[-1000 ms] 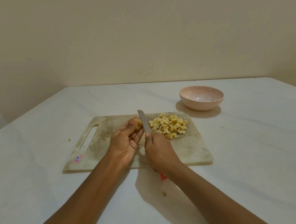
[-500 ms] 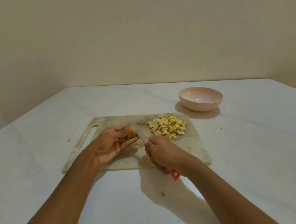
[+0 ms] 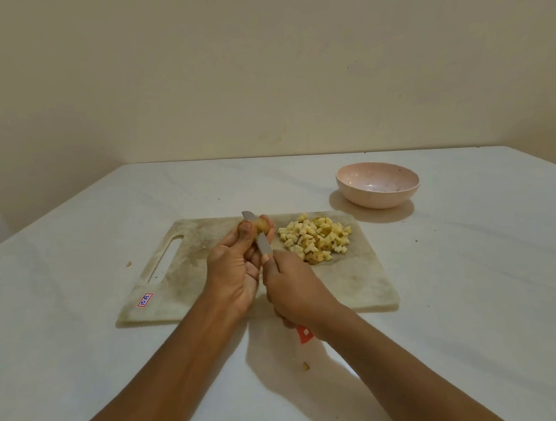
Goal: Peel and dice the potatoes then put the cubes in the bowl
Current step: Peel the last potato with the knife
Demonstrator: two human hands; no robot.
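I see L hand [image 3: 233, 272] pinching potato [image 3: 262, 225], R hand [image 3: 294, 286] gripping knife [image 3: 264, 244], blade running away from me against it.

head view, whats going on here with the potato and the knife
A person holds a small potato piece in the fingertips of the left hand above the cutting board, while the right hand grips a knife with its blade against the piece. A pile of diced cubes lies on the board's right part. The pink bowl stands on the table beyond the board, with no cubes in it yet.
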